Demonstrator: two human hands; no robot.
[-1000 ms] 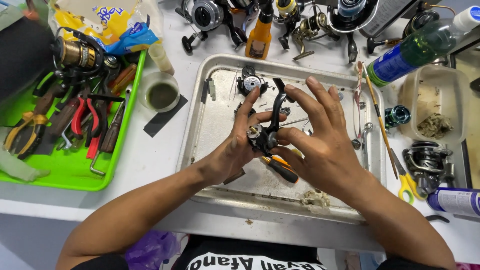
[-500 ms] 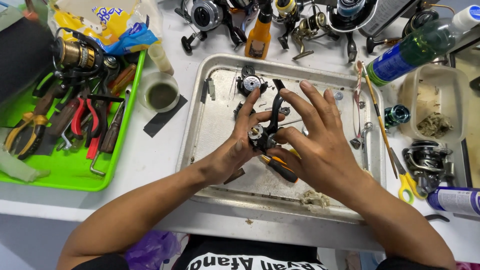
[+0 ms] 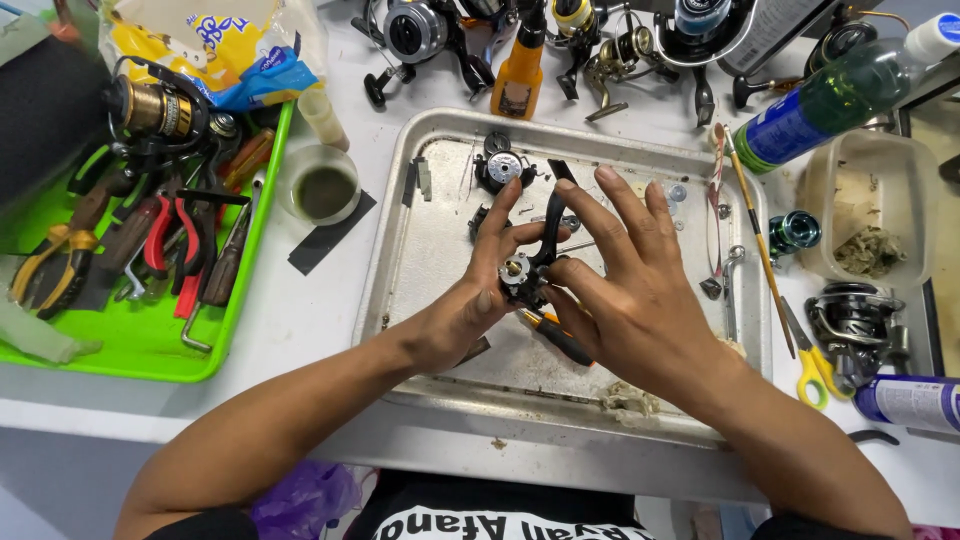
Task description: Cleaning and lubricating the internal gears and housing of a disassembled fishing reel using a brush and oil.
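One metal tray [image 3: 400,250], one green tray [image 3: 150,350], two hands, one orange bottle [image 3: 518,70], one scissors [image 3: 812,365].

Both forearms are stretched from the near edge toward the scene's middle, where they converge. The left hand [image 3: 478,290] is curled, palm turned right, index finger raised, thumb and fingers pinched closed. The right hand [image 3: 630,290] is laid palm-down, fingers spread and pointed far-left, thumb tucked under. The fingertips of both hands are met together.

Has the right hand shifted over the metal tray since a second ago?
No real move: the right hand stays over the tray, fingers spread on the black reel part, level with the round part behind.
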